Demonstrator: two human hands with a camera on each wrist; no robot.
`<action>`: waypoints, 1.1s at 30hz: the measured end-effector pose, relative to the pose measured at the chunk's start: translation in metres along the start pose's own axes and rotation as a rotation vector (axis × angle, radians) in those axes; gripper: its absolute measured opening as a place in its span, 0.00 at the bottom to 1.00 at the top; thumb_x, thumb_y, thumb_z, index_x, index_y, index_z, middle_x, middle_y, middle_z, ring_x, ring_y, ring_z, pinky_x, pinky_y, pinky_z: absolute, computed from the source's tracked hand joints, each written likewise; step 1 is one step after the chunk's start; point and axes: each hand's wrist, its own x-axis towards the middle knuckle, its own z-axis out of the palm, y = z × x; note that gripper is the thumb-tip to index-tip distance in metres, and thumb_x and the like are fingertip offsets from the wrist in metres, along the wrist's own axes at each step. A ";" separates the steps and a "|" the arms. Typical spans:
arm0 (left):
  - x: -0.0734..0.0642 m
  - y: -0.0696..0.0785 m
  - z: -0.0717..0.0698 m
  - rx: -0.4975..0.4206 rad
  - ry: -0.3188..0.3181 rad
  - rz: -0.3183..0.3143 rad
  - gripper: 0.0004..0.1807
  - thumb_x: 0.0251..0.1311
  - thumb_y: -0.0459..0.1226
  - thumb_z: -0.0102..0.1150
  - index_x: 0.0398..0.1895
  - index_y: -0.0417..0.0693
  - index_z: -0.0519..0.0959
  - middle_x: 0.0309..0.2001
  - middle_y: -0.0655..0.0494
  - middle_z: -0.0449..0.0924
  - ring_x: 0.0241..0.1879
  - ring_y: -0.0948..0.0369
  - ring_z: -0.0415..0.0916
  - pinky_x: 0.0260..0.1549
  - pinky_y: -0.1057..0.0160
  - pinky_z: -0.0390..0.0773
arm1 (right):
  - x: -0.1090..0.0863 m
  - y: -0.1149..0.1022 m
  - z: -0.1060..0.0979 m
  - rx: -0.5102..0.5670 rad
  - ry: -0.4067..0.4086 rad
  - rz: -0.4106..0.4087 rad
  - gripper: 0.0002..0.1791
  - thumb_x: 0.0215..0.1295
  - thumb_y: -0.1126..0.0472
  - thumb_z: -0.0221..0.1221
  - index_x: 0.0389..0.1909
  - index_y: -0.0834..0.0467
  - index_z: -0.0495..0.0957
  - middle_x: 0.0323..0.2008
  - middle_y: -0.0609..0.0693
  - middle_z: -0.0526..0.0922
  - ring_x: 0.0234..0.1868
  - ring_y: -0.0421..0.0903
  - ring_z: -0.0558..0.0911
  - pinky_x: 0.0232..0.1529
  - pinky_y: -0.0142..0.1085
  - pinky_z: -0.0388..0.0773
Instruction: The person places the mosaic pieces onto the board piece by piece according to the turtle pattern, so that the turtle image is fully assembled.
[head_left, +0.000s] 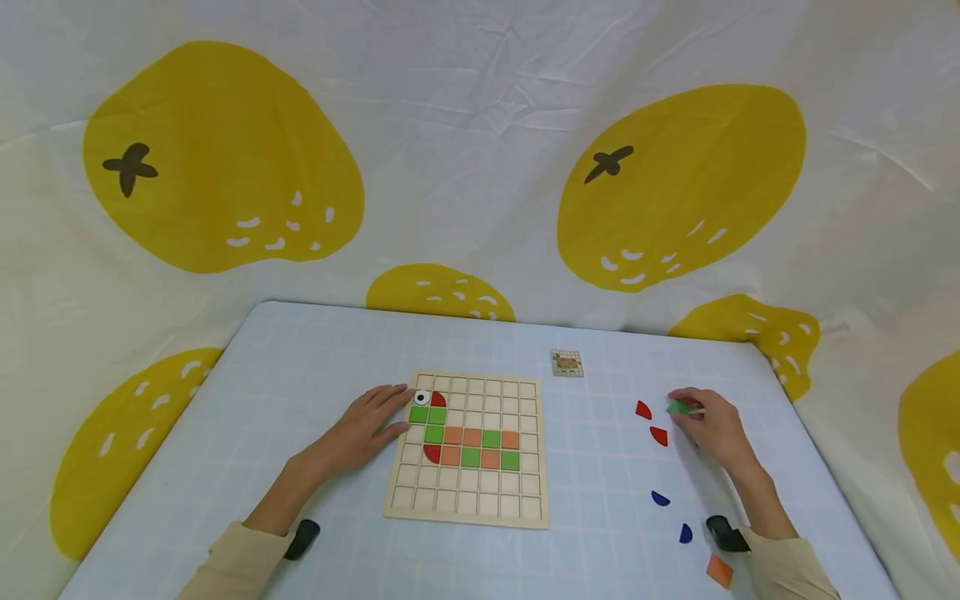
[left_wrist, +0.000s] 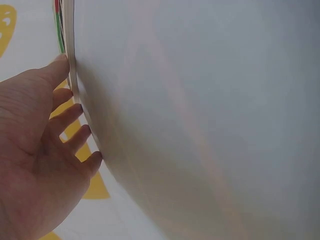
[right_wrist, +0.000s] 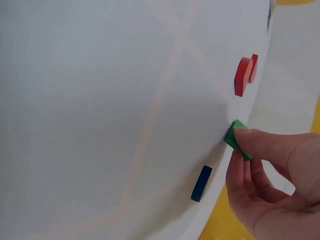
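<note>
My right hand [head_left: 708, 423] pinches a green block [right_wrist: 233, 134] between thumb and fingers, close to the tabletop on the right. Fingertips cover part of the block. Just left of this hand lie two red quarter-round pieces, one [head_left: 643, 410] behind the other [head_left: 658, 436]. At the left edge of a wooden grid board [head_left: 468, 522], my left hand [head_left: 367, 427] rests with fingers extended, thumb against the rim. Green, orange and red pieces fill some of the board's cells, and a white eye piece [head_left: 422, 398] sits at its upper left.
Two dark blue half-round pieces, one [head_left: 660, 498] farther back than the other [head_left: 686, 533], lie on the right. An orange piece [head_left: 719, 572] is near the right forearm. A small picture card [head_left: 567, 363] lies behind the board. A patterned curtain [head_left: 465, 167] hangs behind the table.
</note>
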 end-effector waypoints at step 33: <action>0.001 -0.001 0.001 0.001 -0.002 0.001 0.31 0.73 0.41 0.60 0.76 0.42 0.67 0.73 0.41 0.66 0.73 0.40 0.61 0.70 0.36 0.61 | 0.005 -0.085 0.052 0.159 0.014 -0.145 0.10 0.69 0.64 0.67 0.47 0.62 0.82 0.40 0.54 0.84 0.43 0.50 0.82 0.44 0.23 0.80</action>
